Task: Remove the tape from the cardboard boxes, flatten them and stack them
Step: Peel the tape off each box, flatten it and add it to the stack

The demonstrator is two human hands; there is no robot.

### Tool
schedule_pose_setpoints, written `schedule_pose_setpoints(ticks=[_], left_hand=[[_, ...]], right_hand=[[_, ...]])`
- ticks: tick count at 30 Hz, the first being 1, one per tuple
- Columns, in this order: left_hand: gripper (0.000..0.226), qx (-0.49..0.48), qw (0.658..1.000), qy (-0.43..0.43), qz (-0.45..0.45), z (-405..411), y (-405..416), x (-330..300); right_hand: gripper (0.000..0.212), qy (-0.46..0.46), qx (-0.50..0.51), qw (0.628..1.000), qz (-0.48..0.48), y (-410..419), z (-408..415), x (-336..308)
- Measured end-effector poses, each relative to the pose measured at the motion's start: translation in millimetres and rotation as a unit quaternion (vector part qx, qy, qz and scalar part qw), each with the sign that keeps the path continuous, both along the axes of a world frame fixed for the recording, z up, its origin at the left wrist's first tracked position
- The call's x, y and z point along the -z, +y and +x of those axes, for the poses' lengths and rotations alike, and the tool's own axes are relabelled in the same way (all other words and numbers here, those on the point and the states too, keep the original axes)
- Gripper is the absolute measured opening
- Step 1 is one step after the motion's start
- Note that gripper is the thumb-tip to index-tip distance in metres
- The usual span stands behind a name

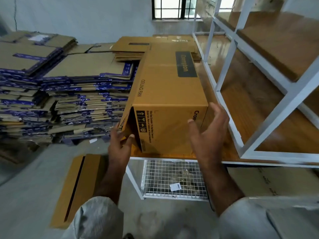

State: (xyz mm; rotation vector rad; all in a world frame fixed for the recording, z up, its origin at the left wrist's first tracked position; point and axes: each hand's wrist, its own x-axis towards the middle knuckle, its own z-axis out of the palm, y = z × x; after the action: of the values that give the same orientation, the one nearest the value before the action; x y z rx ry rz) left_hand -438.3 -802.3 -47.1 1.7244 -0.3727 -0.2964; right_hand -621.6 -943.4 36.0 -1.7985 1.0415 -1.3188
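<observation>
A long cardboard box (165,94) printed with "Crompton" and "CEILING FAN" lies lengthwise on the wooden tabletop (224,94), its near end at the front edge of the tabletop and its far end pointing toward the wall below the window (172,7). The left hand (119,145) is at the box's near left corner, where an end flap (128,125) stands partly open; its thumb and fingers (114,133) are curled around the edge of that flap, pinching it. The right hand (209,135) is held up just beside the box's near right corner, its fingers spread and slightly bent; whether they touch the cardboard cannot be told. To the left of the box, tall stacks of flattened boxes (65,94) with blue printed edges are piled up, and a smaller pile of flattened brown boxes (133,49) sits behind the box's far left side. A white metal shelf frame (259,94) with wooden boards rises on the right. Under the tabletop's front edge is a wire mesh basket (174,180) holding a small white label and some clear scraps. Another brown box (77,188) lies on the grey floor at lower left, beside the person's left sleeve (96,219).
</observation>
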Motion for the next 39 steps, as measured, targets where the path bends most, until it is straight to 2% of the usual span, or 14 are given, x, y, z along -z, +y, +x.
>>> schedule_pose_setpoints(ticks=[2, 5, 8, 12, 15, 18, 20, 22, 25, 27, 29, 34, 36, 39], left_hand=[[0.069, -0.007, 1.0, 0.014, -0.014, -1.5, -3.5, -3.8], [0.075, 0.028, 1.0, -0.006, 0.001, -8.2, -11.1, -6.2], [0.071, 0.062, 0.998, -0.004, -0.029, -19.0, -16.7, -5.5], [0.062, 0.087, 0.995, -0.007, -0.043, -31.5, -24.1, -4.5], [0.059, 0.092, 0.993, -0.009, -0.074, -35.2, -26.4, -7.5], [0.058, 0.088, 0.99, 0.045, -0.102, -31.3, -28.3, -11.0], [0.062, 0.086, 0.983, 0.101, -0.129, -30.1, -29.5, -9.6], [0.062, 0.088, 0.968, 0.183, -0.147, -35.7, -30.1, -4.7], [0.052, 0.11, 0.922, 0.332, -0.167, -52.0, -34.2, 12.1], [0.034, 0.114, 0.883, 0.418, -0.18, -67.2, -39.2, 28.4], [0.014, 0.117, 0.863, 0.465, -0.157, -82.5, -43.3, 45.5], [0.026, 0.13, 0.876, 0.453, -0.106, -83.4, -46.0, 70.4], [0.02, 0.154, 0.887, 0.428, -0.072, -78.0, -44.7, 67.8], [0.014, 0.198, 0.912, 0.354, 0.061, -72.3, -37.0, 57.3]], right_hand=[[0.082, -0.014, -0.001, 0.989, 0.148, -17.0, -6.5, 18.6], [0.078, 0.016, -0.099, 0.962, 0.255, -26.9, -9.0, 42.9], [0.063, 0.042, -0.159, 0.948, 0.272, -26.5, -5.0, 55.1], [0.066, 0.044, -0.177, 0.943, 0.279, -27.1, -4.3, 57.6], [0.056, 0.045, -0.178, 0.943, 0.277, -27.0, -6.1, 54.7], [0.062, 0.046, -0.158, 0.965, 0.204, -21.2, -5.4, 46.6], [0.073, 0.056, -0.126, 0.985, 0.103, -14.8, -2.2, 33.5], [0.071, 0.068, -0.113, 0.991, -0.02, -11.2, 4.1, 16.0], [0.06, 0.188, -0.123, 0.961, -0.163, -8.4, 18.6, -11.7], [0.057, 0.287, -0.127, 0.923, -0.221, -2.1, 27.7, -16.5], [0.055, 0.337, -0.145, 0.895, -0.253, 3.6, 33.8, -5.6], [0.055, 0.353, -0.126, 0.887, -0.268, 8.5, 26.0, 23.8], [0.054, 0.352, -0.129, 0.885, -0.275, 5.5, 24.9, 25.1], [0.052, 0.346, -0.13, 0.887, -0.276, 2.2, 26.1, 25.9]])
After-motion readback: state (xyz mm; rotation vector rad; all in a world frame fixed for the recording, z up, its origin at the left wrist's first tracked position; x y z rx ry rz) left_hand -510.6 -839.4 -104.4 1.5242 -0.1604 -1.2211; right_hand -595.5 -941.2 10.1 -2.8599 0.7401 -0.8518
